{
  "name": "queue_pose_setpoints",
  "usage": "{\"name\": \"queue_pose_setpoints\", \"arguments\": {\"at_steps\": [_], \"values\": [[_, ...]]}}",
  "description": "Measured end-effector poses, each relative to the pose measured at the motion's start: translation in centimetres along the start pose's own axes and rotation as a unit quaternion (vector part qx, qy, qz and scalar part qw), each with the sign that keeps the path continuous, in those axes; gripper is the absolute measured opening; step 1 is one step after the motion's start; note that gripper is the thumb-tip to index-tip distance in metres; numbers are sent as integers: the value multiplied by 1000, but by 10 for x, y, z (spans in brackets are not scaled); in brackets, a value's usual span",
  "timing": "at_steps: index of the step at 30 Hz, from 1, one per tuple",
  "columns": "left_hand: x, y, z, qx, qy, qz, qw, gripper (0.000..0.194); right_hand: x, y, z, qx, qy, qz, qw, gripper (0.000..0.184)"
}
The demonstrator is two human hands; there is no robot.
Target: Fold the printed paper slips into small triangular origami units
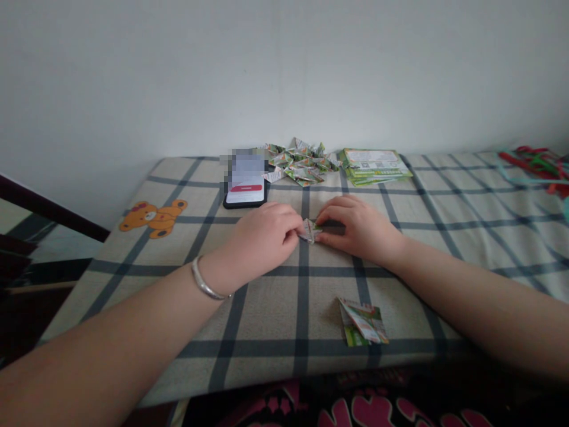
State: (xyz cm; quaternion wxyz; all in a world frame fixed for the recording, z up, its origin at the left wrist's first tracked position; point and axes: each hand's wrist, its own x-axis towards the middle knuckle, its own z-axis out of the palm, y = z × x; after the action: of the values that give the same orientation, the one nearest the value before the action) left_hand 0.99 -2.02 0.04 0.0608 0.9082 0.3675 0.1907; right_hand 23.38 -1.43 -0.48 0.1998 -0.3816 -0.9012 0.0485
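"What is held?"
"One folded paper (309, 231) is pinched over the worktop (275, 308) by the fingers of left hand (269, 234) and right hand (362, 230)."
"What else is seen?"
"One phone (245, 196), one loose folded piece (364, 324)."

I count my two hands (267, 234) (358, 228), one bangle (203, 285), two folded papers (309, 231) (363, 325) outside one overlapping heap (306, 174), one printed-sheet stack (376, 159), one smartphone (245, 197), one teddy-bear figure (156, 220).

A checked tablecloth (275, 314) carries a phone (246, 178), a heap of folded papers (304, 174), stacked cards (376, 160) and a bear figure (155, 219). Near its front edge lies a folded sheet (367, 325).
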Motion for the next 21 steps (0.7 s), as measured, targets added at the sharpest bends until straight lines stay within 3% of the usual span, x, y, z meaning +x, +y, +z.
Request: {"name": "queue_pose_setpoints", "arguments": {"at_steps": [10, 16, 21], "values": [[5, 4, 5, -89, 68, -63, 992, 1, 1, 3, 5, 26, 23, -5, 999, 32], [4, 8, 6, -152, 97, -58, 982, 9, 2, 1, 3, 75, 33, -33, 996, 25], [2, 11, 8, -186, 82, -45, 978, 23, 1, -5, -1, 87, 53, -41, 994, 11]]}}
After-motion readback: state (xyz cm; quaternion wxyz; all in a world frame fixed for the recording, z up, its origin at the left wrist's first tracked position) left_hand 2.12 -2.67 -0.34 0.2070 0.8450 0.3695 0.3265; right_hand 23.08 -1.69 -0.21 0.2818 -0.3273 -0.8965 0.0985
